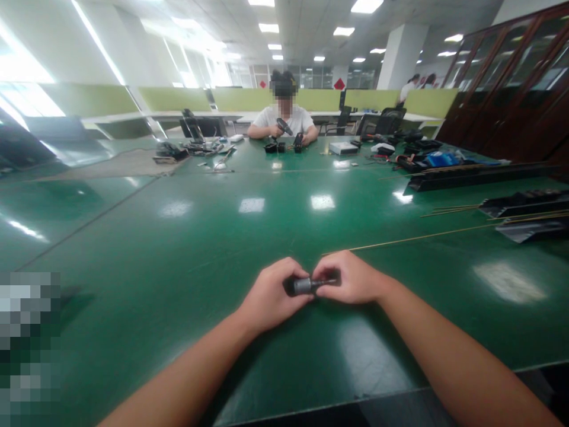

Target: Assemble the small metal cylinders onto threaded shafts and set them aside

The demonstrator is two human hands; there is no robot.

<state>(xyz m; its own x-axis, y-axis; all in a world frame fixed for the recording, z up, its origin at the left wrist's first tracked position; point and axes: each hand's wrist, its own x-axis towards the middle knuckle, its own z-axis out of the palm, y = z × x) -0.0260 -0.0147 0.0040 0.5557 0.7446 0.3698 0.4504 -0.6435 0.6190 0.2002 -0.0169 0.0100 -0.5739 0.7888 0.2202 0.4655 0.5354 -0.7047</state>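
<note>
A small grey and black cylindrical part with a thin shaft [303,286] is between my hands, just above the green table [213,237]. Its exact kind is hard to make out. My left hand [275,290] is closed round the thicker end, thumb on the far side and fingers on the near side. The thumb and fingers of my right hand [349,277] pinch the shaft end, which points right. Part of the black end is hidden in my left palm. A thin brass-coloured rod [400,240] lies on the table just beyond my right hand.
Black channel-shaped profiles [480,176] and more thin rods lie at the right. Across the table a person [284,115] holds a power drill [284,126] over black parts. A white box [344,147] and tools line the far edge. A blurred object [26,302] stands at the left.
</note>
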